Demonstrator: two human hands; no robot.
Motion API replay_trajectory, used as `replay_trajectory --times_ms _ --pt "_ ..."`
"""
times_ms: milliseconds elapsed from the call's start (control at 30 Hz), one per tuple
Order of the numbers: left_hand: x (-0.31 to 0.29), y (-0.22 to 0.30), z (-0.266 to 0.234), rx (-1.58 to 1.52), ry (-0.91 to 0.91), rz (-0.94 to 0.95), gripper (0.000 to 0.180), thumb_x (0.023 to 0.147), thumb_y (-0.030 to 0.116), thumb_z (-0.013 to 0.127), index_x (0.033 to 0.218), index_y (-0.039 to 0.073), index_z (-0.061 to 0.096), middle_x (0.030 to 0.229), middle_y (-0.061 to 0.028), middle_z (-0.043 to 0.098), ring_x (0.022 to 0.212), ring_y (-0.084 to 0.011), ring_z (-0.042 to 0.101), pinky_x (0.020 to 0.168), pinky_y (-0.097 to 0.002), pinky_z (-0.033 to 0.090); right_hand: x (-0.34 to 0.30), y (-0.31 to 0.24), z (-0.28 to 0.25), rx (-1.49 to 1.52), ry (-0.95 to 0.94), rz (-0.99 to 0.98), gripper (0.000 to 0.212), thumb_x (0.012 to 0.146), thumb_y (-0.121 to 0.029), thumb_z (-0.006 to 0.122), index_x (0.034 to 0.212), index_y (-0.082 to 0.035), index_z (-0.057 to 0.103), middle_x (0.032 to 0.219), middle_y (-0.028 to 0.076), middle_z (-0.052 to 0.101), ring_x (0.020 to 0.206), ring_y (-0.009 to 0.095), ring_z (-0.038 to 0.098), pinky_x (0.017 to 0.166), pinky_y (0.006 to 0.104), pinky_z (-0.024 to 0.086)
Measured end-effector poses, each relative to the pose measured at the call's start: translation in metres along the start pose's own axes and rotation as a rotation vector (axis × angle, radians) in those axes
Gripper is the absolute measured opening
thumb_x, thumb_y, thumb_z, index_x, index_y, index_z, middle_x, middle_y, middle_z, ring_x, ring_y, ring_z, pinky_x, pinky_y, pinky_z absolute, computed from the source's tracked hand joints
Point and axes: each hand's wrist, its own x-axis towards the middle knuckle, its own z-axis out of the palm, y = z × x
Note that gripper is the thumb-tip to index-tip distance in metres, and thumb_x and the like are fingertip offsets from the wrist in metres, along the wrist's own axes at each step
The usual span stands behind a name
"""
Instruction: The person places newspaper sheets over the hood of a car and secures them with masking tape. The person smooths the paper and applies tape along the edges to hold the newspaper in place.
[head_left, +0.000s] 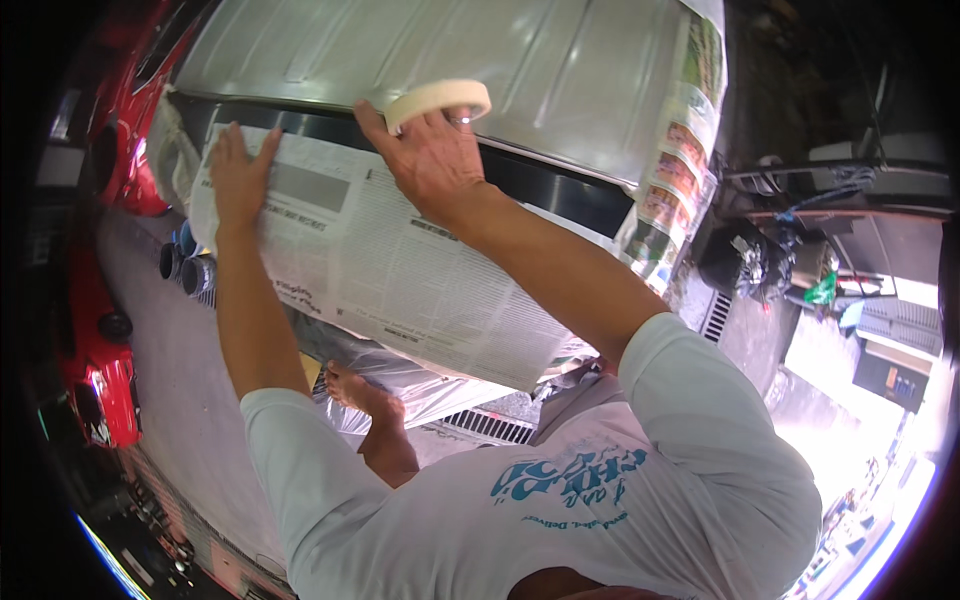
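Note:
A printed newspaper sheet (390, 270) is spread along the near edge of a large ribbed grey metal vehicle panel (430, 45). Between the sheet and the panel shows a glossy dark strip (560, 182). My left hand (238, 180) lies on the sheet's left end, its fingers stretched toward the dark strip and thumb apart. In my right hand (435, 160) is a cream roll of masking tape (437, 95), with fingers reaching into its ring. That hand rests near the sheet's upper edge, its thumb pointing away along the strip; some fingertips are hidden by the roll.
More newspaper (680, 170) covers the panel's right side. Clear plastic sheeting (440, 385) hangs below, close to my bare foot (365, 390). A red car (115, 400) stands at the left, near several cans (195, 275). Black bags (745, 260) and a floor grate (717, 315) are at the right.

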Motion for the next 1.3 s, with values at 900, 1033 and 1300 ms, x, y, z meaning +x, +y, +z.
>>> replay_trajectory --times_ms 900,1033,1300 --pt "0.004 0.073 -0.048 -0.153 -0.058 -0.27 0.121 0.086 0.091 0.048 0.166 0.001 0.03 0.173 -0.0234 0.024 0.161 -0.0414 0.019 0.13 -0.0558 0.013 0.064 -0.046 -0.027 1.228 0.267 0.206 0.089 0.092 0.002 0.058 0.168 0.003 0.01 0.08 0.004 0.059 0.064 0.009 0.053 0.059 0.0256 0.044" --pt "-0.006 0.067 -0.062 -0.134 -0.041 -0.306 0.12 0.086 0.09 0.049 0.165 0.002 0.03 0.173 -0.0238 0.024 0.162 -0.0404 0.017 0.131 -0.0548 0.012 0.091 -0.077 0.026 1.111 0.3 0.099 0.086 0.086 0.007 0.058 0.165 0.005 0.023 0.083 0.008 0.068 0.069 0.013 0.061 0.069 0.0258 0.051" --pt "-0.01 0.046 -0.053 -0.391 0.143 -0.373 0.079 0.102 0.055 0.061 0.156 -0.001 0.047 0.161 -0.0233 0.045 0.153 -0.0374 0.04 0.125 -0.052 0.03 0.091 -0.055 0.046 0.961 0.311 -0.025 0.066 0.082 0.008 0.057 0.147 0.006 0.056 0.084 0.01 0.068 0.068 0.012 0.062 0.07 0.0261 0.053"
